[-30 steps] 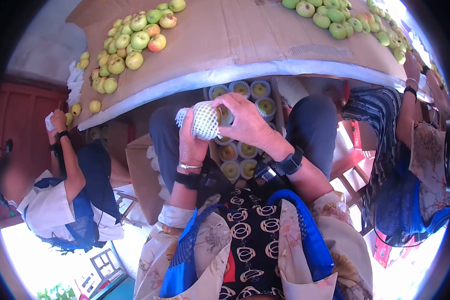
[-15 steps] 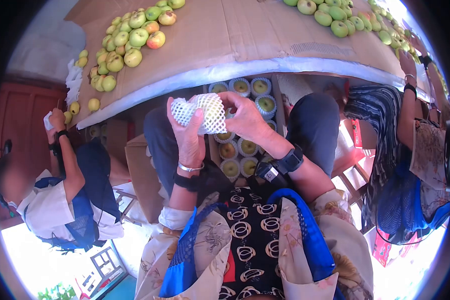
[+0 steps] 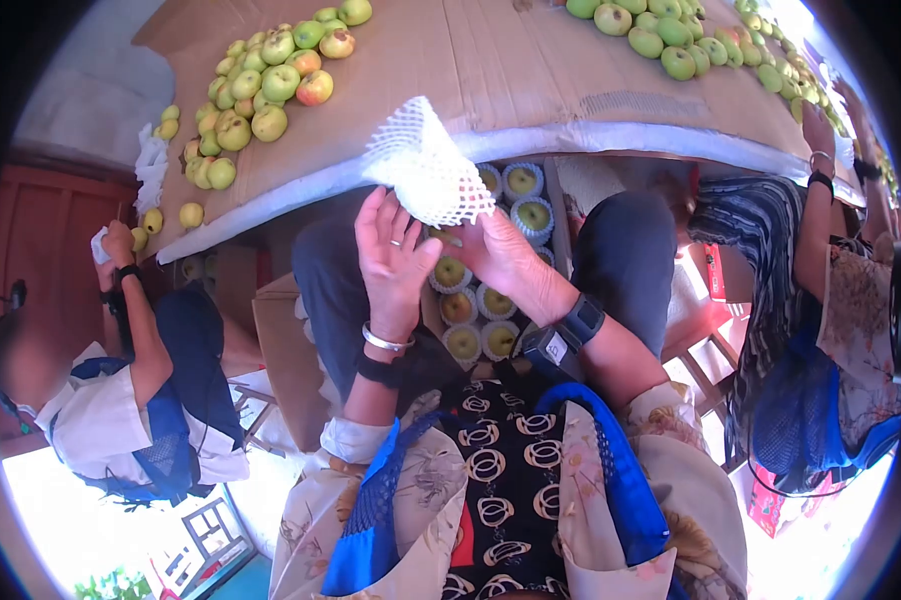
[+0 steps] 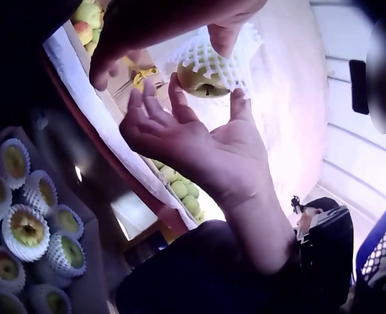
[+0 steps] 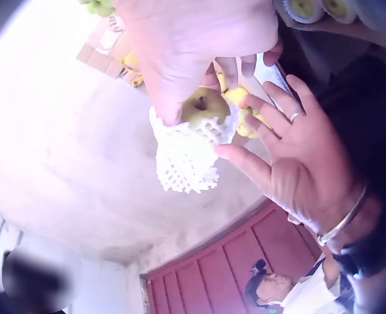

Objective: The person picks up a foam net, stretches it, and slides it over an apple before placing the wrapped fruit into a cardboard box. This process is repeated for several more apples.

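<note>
A green apple (image 5: 203, 106) sits half inside a white foam net sleeve (image 3: 425, 170), held up in front of the table edge. My right hand (image 3: 482, 240) grips the apple and net from the side; in the right wrist view its fingers (image 5: 180, 59) curl over the fruit. My left hand (image 3: 395, 228) is flat beside it, fingers straight and spread. In the left wrist view its fingertips (image 4: 173, 88) touch the netted apple (image 4: 203, 72). The net's loose end (image 5: 183, 171) sticks out past the fruit.
Below my hands a carton (image 3: 555, 235) holds several netted apples (image 3: 490, 300). The cardboard-covered table (image 3: 490, 70) carries piles of green apples at left (image 3: 260, 90) and right (image 3: 670, 40). One person sits at left (image 3: 120, 400), another at right (image 3: 820, 300).
The netted apple has risen toward the table edge, its loose end now pointing up. My left hand has let go of the net and opened flat; the right hand keeps its grip.
</note>
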